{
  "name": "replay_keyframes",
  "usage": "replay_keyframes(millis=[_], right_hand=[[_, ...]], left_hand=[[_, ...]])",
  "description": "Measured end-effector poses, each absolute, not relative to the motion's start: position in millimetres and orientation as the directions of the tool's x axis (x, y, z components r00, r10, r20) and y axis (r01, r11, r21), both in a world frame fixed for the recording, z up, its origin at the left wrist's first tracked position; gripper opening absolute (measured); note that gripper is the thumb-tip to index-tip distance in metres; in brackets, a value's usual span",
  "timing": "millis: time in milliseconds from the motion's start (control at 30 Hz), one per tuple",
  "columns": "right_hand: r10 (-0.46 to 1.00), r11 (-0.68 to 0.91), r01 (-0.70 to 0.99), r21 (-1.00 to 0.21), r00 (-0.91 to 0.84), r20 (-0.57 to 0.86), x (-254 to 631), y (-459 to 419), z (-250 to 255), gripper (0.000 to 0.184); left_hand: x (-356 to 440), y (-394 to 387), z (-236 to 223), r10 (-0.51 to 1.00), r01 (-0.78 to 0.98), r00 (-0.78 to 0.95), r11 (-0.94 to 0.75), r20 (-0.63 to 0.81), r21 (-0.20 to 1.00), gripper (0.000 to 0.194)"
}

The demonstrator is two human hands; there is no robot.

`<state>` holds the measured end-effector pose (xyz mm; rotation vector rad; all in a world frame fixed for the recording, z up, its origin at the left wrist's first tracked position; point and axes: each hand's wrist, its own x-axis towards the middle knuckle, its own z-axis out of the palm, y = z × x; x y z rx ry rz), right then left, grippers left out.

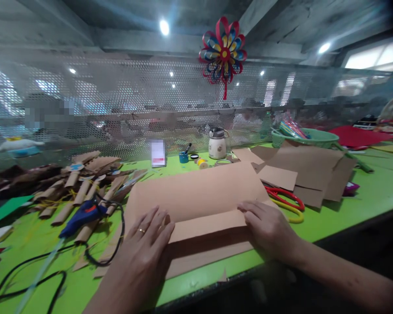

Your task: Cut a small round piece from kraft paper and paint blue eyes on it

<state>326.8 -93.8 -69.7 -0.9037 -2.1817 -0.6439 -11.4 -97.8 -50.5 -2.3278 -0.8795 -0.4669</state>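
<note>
A large sheet of brown kraft paper (199, 196) lies before me, its near edge turned up into a long strip across the front. My left hand (147, 240), with a ring on one finger, grips the left end of that folded edge, fingers over the sheet and thumb hidden. At the opposite end, my right hand (265, 224) has its fingers bent over the fold, the thumb out of sight. More brown paper (209, 257) lies flat underneath. Just beyond my right hand are red-handled scissors (290, 198) and a yellow handle (293, 214).
A blue glue gun (83, 218) with a black cord lies left, beside several paper rolls (81, 192). Behind stand a phone (158, 153), a blue pot (184, 157) and a bottle (217, 145). Cardboard (314, 170) and a green basket (321, 136) are right.
</note>
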Motion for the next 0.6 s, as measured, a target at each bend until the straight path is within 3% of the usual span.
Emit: replay_keyframes(millis=[233, 467, 600], right_hand=[[0.401, 0.619, 0.774, 0.134, -0.458, 0.793, 321.6, -91.1, -61.7, 0.025], [0.488, 0.585, 0.807, 0.078, -0.427, 0.761, 318.5, -91.0, -60.6, 0.029], [0.58, 0.571, 0.819, 0.052, -0.448, 0.681, 321.1, -88.1, -66.8, 0.03]], left_hand=[[-29.1, -92.6, -52.4, 0.369, 0.609, 0.785, -0.602, 0.497, -0.516, 0.049], [-44.2, -76.9, -68.6, 0.42, 0.699, 0.697, -0.581, 0.581, -0.418, 0.06], [-38.3, -76.8, -59.8, 0.398, 0.656, 0.745, -0.582, 0.535, -0.481, 0.049]])
